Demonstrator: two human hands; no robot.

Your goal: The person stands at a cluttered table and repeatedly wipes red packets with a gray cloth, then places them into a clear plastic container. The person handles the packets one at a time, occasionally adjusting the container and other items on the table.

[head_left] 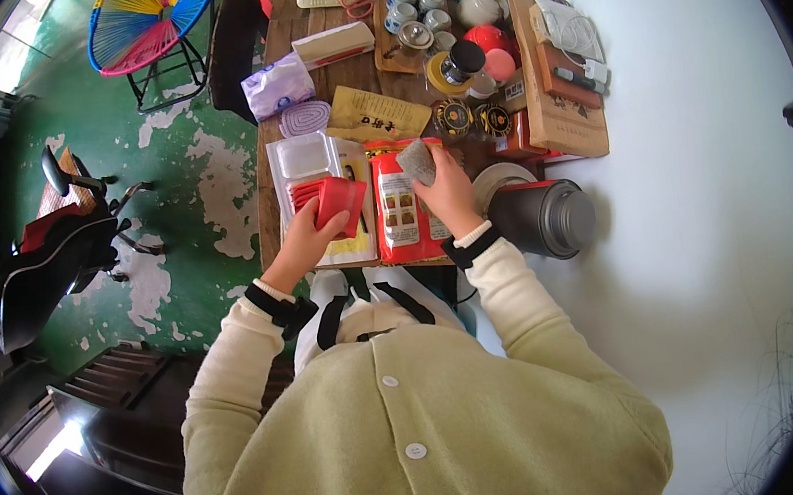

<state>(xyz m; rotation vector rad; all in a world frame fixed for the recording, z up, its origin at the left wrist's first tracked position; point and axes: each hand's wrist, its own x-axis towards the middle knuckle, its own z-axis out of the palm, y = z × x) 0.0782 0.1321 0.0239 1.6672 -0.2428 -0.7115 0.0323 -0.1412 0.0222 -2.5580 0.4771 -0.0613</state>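
Note:
My left hand (pixel 302 243) is closed on a small red packet (pixel 341 201), thumb on its near side, above a white and yellow booklet or sheet (pixel 357 169). Just beyond that hand, several red strips or packets (pixel 308 191) lie beside a clear plastic tray (pixel 303 156). In my right hand (pixel 450 194) is a small grey rectangular block (pixel 417 161), pinched between thumb and fingers; its material is unclear. Below the block lies a red and white printed bag (pixel 400 220), at the table's near edge. Its far end is partly covered by the block and my fingers.
Beyond lie a brown paper envelope (pixel 377 112), a rolled lilac mat (pixel 306 118), a tissue pack (pixel 278 86) and red-handled scissors (pixel 358 3). Jars (pixel 452 118), cups and a wooden board (pixel 565 123) crowd the right. A dark flask (pixel 542 220) stands near my right wrist.

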